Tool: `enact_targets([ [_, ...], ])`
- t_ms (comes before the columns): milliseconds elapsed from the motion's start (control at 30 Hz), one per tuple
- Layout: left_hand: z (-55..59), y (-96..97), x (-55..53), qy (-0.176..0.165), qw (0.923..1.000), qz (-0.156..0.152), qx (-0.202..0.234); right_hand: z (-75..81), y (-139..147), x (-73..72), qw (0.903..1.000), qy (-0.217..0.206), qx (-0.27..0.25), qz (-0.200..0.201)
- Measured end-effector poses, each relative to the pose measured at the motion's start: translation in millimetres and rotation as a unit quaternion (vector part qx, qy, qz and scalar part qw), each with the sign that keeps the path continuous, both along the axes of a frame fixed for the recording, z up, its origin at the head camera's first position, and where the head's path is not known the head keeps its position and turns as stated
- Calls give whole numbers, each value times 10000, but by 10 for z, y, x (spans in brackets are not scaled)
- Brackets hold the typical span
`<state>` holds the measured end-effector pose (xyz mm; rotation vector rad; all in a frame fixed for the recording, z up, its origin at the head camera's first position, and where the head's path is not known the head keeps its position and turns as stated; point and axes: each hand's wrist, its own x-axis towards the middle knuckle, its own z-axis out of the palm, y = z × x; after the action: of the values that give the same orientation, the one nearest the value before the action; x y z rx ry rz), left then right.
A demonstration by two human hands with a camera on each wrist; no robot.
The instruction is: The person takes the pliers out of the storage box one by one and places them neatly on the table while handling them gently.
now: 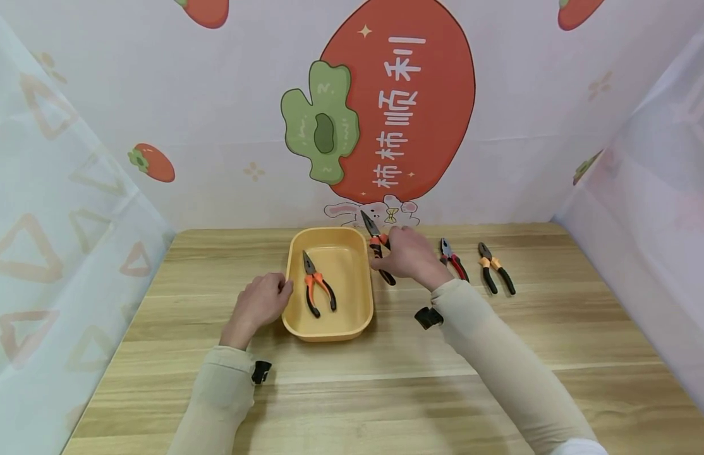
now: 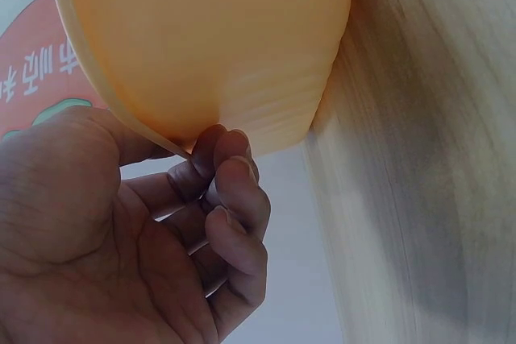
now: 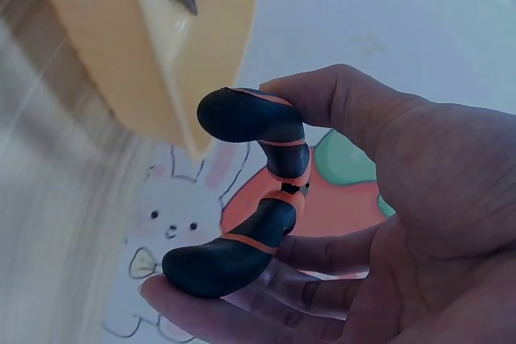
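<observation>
My left hand (image 1: 263, 299) pinches the left rim of a yellow plastic tray (image 1: 329, 333); in the left wrist view the thumb and fingertips (image 2: 234, 175) meet at that rim. Inside the tray lies one pair of long-nose pliers (image 1: 310, 268) with orange and black handles. Just past the tray's right rim, my right hand (image 1: 410, 256) holds a second pair of long-nose pliers (image 1: 376, 237), its tip pointing away from me. In the right wrist view, its black handles with orange stripes (image 3: 282, 159) sit between thumb and fingers, spread apart.
Right of my right hand lie red-and-black pliers (image 1: 455, 262), partly hidden by the hand, and pliers with yellow and black handles (image 1: 496, 268). All of this is on a wooden table (image 1: 352, 404). A printed cloth (image 1: 232, 114) hangs behind and at both sides.
</observation>
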<state>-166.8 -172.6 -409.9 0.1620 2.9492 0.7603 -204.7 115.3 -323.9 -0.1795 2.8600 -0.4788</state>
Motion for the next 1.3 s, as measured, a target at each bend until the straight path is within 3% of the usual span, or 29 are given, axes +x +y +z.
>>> enact_targets([
  [600, 1, 12, -8, -28, 10000, -13, -24, -411, 438, -119, 9973, -475, -7, -566],
  [1300, -2, 1, -1, -45, 10000, -59, -14, -772, 591, -136, 9944, -654, -129, -824],
])
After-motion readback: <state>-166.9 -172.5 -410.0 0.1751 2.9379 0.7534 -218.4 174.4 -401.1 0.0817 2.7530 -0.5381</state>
